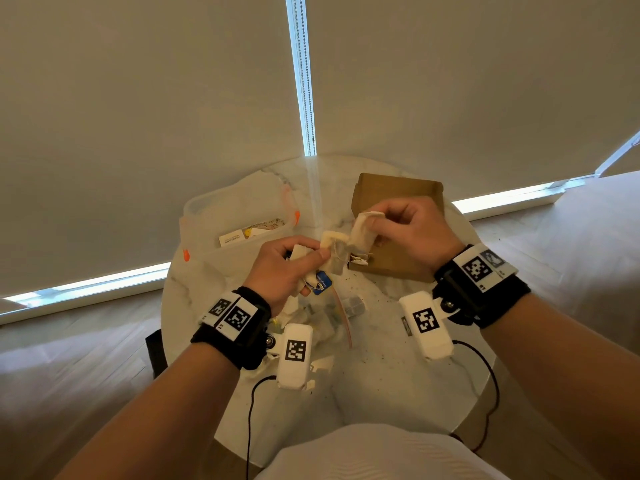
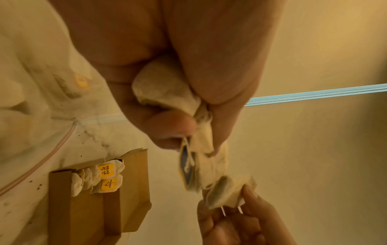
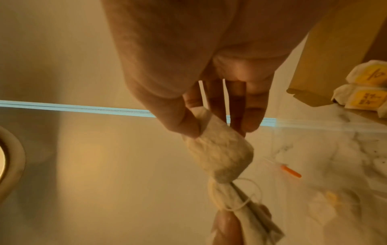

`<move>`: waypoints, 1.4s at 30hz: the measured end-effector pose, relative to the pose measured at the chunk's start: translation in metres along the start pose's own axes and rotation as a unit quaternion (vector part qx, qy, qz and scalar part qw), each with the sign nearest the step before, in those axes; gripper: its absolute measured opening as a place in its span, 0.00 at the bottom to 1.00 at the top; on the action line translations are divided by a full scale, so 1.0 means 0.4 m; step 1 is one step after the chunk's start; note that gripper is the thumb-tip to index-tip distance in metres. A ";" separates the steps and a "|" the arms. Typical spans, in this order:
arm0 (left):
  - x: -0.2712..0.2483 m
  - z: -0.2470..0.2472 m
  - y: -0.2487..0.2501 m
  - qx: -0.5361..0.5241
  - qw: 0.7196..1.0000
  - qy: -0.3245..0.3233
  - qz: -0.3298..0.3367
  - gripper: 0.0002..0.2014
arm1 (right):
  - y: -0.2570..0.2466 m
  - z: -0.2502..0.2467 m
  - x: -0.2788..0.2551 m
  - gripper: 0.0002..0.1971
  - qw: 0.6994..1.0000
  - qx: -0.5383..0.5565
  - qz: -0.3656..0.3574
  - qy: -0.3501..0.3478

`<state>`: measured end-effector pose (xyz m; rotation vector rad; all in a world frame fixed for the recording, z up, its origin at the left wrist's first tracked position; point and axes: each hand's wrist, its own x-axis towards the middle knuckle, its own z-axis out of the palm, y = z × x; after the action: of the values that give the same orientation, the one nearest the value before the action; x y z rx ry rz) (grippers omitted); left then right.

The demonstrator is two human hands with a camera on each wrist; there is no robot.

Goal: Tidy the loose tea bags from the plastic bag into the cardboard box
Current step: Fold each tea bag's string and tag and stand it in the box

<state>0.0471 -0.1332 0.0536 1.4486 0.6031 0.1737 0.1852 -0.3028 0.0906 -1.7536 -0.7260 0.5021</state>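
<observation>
Both hands are up over the round marble table (image 1: 381, 341), working a tangle of tea bags between them.

Left hand (image 1: 280, 268): fingers curled round a bunch of tea bags (image 1: 304, 258), thumb clamped on top. A blue tag (image 1: 320, 284) hangs below the fist. The left wrist view shows the bunch squeezed between thumb and fingers (image 2: 167, 89), with the blue tag (image 2: 186, 167) dangling edge-on.

Right hand (image 1: 412, 230): thumb and fingertips pinch the top edge of a single tea bag (image 1: 362, 230); the other fingers are loosely bent. The right wrist view shows that tea bag (image 3: 220, 154) hanging from the pinch, with a string (image 3: 247, 199) looped round its lower end and running into the left hand's bunch. The head view does not resolve that loop.

Cardboard box (image 1: 391, 216): open, on the table under and behind the right hand. The head view shows only a sliver of its contents. The left wrist view shows a row of tea bags packed at one end of the box (image 2: 87, 215), two with yellow tags (image 2: 106, 170), one reading RELAX.

Plastic bag (image 1: 325, 317): flat on the table below the left wrist, more tea bags inside, red zip strip along its edge. Tea crumbs are scattered on the table around it.

Clear storage tub (image 1: 239, 216) with orange clips sits at the far left of the table, seen properly only from the head view.
</observation>
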 end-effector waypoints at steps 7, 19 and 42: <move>0.005 0.006 0.011 -0.007 0.999 0.036 0.010 0.04 | 0.014 0.004 -0.012 0.06 0.997 -0.074 -0.001 -0.030; 0.001 0.017 0.015 0.065 0.995 0.044 0.068 0.01 | -0.015 0.070 -0.003 0.05 0.997 -0.060 -0.015 -0.043; -0.002 0.031 0.018 0.117 0.988 0.020 0.102 0.04 | 0.028 0.107 0.022 0.06 0.993 -0.070 0.084 0.045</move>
<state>0.0542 -0.1433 0.0607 1.7395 0.5208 0.3012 0.1657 -0.2691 0.0677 -1.9658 -0.5636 0.4908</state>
